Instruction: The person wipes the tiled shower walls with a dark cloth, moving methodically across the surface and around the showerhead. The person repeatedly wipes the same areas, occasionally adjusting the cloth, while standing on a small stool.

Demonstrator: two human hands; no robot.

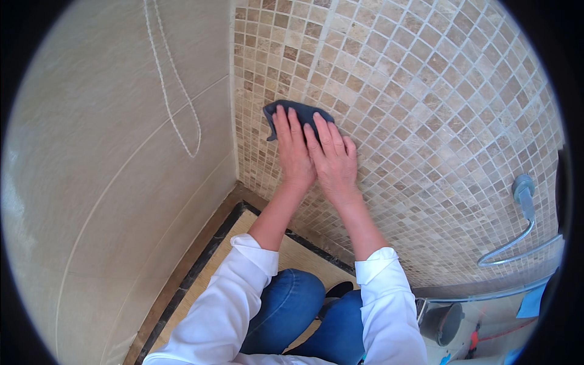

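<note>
Grey cloth lay under my left hand and right hand, fingers flat and close together, pressing it against the mosaic tile wall.

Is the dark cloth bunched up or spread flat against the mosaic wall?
Mostly spread flat. The dark cloth lies against the mosaic tile wall under the fingers of both hands, left hand and right hand; its left edge curls slightly.

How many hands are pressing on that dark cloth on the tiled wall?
2. The left hand lies flat on the dark grey cloth against the mosaic tile wall; the right hand sits beside it, touching it, fingertips on the cloth's right edge. No other hands show.
</note>
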